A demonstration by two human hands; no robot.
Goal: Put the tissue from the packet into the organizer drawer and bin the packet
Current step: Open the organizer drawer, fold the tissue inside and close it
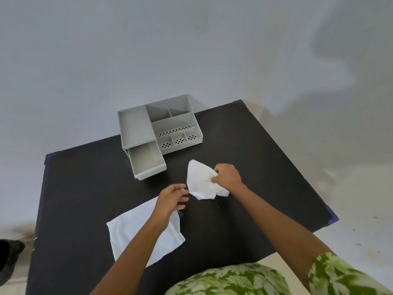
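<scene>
My right hand pinches a crumpled white tissue and holds it just above the black table. My left hand hovers beside the tissue's left edge with its fingers spread and nothing in it. Under my left forearm a flat white packet lies on the table. The grey organizer stands at the table's far side, and its drawer is pulled out toward me and has nothing in it.
The organizer's upper compartments hold nothing. A pale wall rises right behind the table. A dark object sits on the floor at the left edge. No bin is in view.
</scene>
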